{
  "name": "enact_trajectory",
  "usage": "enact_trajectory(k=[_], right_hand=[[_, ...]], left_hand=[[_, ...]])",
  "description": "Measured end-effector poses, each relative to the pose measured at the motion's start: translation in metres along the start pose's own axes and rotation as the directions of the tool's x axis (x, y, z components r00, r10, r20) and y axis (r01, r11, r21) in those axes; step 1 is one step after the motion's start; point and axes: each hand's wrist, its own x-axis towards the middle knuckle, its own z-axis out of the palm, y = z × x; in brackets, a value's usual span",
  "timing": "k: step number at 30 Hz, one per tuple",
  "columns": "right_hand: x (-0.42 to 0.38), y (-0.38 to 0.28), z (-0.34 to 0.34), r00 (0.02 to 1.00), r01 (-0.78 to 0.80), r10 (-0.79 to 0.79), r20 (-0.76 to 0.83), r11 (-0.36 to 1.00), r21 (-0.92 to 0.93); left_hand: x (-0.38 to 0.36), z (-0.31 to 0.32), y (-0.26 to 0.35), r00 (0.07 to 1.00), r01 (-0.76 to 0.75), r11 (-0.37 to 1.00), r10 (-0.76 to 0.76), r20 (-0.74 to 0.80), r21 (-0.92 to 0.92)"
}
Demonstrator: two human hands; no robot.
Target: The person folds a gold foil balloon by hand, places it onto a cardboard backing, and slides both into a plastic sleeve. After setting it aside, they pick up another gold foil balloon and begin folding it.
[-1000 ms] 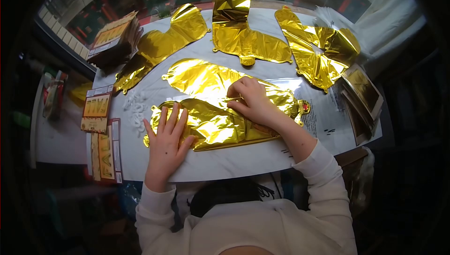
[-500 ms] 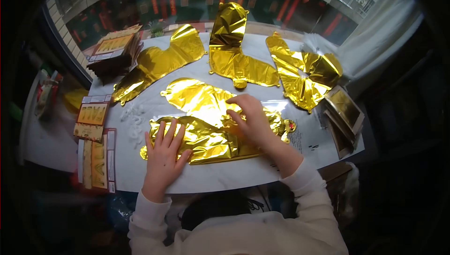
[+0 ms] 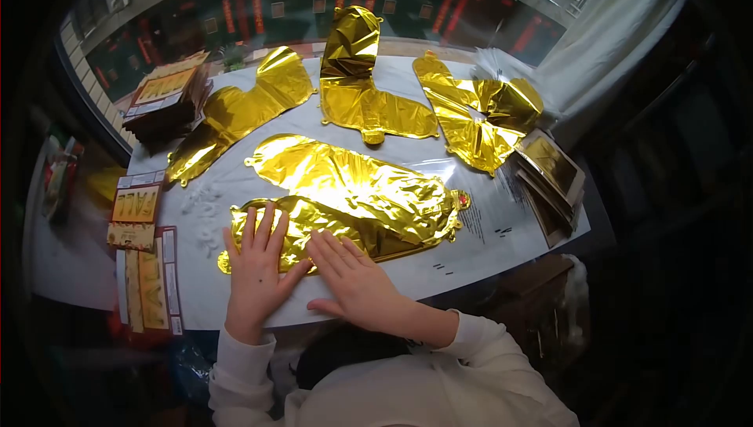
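Note:
A gold foil balloon [image 3: 345,172], flat and wrinkled, lies folded along its length in front of me. My left hand [image 3: 257,274] presses on its lower left part, palm down with the fingers spread. Beside it, my right hand [image 3: 359,279] lies flat with straight fingers, its fingertips on the balloon's near edge. At the balloon's right end is a small red spot [image 3: 463,201]. Farther back rest three more flat foil balloons: a bent one [image 3: 243,109] at the left, an L-shaped one [image 3: 365,101] in the middle, and a creased one [image 3: 471,125] at the right.
Printed packages [image 3: 166,94] are stacked at the back left, with more "FALL" packages [image 3: 135,209] along the left edge. White curly bits [image 3: 200,211] lie near them. Brown and gold folded sleeves [image 3: 549,184] stand at the right edge. A curtain [image 3: 612,50] hangs by the window.
My right hand has moved left and toward me, from the balloon's upper right part to its near edge, and its fingers have straightened. My left hand stays on the balloon. The view has shifted slightly.

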Motion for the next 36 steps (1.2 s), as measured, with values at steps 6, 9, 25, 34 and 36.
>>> enact_trajectory(k=[6, 9, 25, 34, 36], right_hand=[[-0.024, 0.015, -0.01, 0.995, -0.076, 0.078, 0.057, 0.996, -0.037], [-0.043, 0.028, -0.023, 0.99, -0.125, 0.13, 0.061, 0.989, -0.079], [-0.099, 0.064, -0.058, 0.927, -0.37, 0.366, -0.084, 0.928, -0.046], [0.022, 0.147, -0.103, 0.985, -0.171, 0.163, 0.059, 0.973, 0.157], [0.047, 0.166, -0.089, 0.998, -0.044, 0.034, 0.061, 0.985, 0.167]], left_hand=[[0.001, 0.0, -0.001, 1.0, -0.001, 1.0, 0.001, -0.003, -0.017], [0.0, -0.001, -0.001, 1.0, 0.007, 1.0, -0.007, -0.001, -0.015], [0.001, -0.002, 0.0, 0.999, 0.028, 0.999, -0.027, 0.041, -0.017], [0.0, -0.002, 0.0, 1.0, 0.016, 0.999, -0.015, 0.004, -0.045], [0.0, -0.002, 0.0, 1.0, 0.029, 0.998, -0.029, 0.005, -0.055]])
